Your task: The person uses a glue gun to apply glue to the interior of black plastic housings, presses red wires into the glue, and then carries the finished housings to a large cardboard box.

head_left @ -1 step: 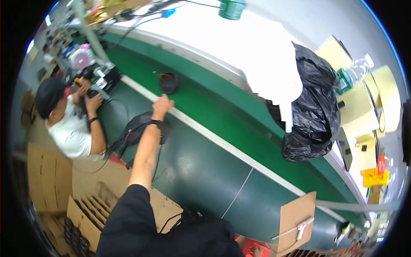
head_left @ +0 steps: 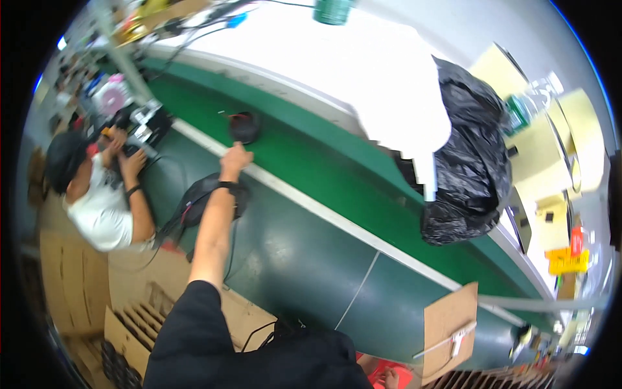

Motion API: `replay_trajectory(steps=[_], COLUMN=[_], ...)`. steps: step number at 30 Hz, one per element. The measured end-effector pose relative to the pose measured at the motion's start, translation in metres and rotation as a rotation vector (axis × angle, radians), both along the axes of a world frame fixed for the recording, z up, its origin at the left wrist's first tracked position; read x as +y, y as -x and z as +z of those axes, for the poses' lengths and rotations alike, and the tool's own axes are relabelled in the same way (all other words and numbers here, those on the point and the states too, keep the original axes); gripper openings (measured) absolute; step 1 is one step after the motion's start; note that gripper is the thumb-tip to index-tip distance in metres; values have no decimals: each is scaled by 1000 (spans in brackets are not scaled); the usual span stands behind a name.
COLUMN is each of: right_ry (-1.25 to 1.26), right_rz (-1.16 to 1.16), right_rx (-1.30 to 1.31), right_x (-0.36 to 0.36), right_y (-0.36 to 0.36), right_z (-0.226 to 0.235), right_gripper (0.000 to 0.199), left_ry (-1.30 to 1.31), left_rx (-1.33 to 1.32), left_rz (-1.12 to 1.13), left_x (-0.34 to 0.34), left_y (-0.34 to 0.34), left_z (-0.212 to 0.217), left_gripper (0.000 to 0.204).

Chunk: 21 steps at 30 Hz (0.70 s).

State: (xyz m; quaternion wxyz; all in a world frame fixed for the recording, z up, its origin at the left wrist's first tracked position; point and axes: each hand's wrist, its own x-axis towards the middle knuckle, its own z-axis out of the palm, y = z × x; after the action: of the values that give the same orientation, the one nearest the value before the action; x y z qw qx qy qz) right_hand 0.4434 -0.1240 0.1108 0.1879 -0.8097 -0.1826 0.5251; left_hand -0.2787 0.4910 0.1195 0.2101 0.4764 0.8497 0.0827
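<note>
My left hand point(head_left: 234, 157) is stretched far out over the green conveyor belt point(head_left: 324, 162), reaching toward the small round black part point(head_left: 245, 126) that lies on the belt just beyond my fingertips, at about one o'clock from them. The fingers look loosely curled and hold nothing that I can see; how wide they are spread is too small to tell. My right hand is out of view. I judge this to be the reach itself: the part is not yet touched, and the next move calls for a little more extension and closing the fingers around its rim.

Under my forearm, at seven o'clock from the hand, lies a black headset-like unit with cables point(head_left: 206, 198). A co-worker point(head_left: 97, 194) sits at nine o'clock, both hands on a black device. At three o'clock bulges a black plastic bag point(head_left: 470, 162), with pale yellow cartons point(head_left: 544, 155) beyond it. A flat brown cardboard piece point(head_left: 450, 330) stands at five o'clock, and a small yellow sign point(head_left: 567, 261) at four o'clock.
</note>
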Motion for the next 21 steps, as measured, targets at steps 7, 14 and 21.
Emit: replay_trajectory(steps=[7,14,21], right_ry=[197,195,72], right_rz=[-225,-312,-104], right_rx=[44,-15,-551], right_x=[-29,-20,-38], right_y=[43,38,-69], right_z=[6,26,-9], right_gripper=[26,34,27], left_ry=[-360,-420,-188], left_rx=[159,432,-117], left_rz=[-290,-498,-929], left_x=[54,57,-121], left_y=[194,121,-137], left_z=[-69,-69,-5], left_gripper=[81,57,41])
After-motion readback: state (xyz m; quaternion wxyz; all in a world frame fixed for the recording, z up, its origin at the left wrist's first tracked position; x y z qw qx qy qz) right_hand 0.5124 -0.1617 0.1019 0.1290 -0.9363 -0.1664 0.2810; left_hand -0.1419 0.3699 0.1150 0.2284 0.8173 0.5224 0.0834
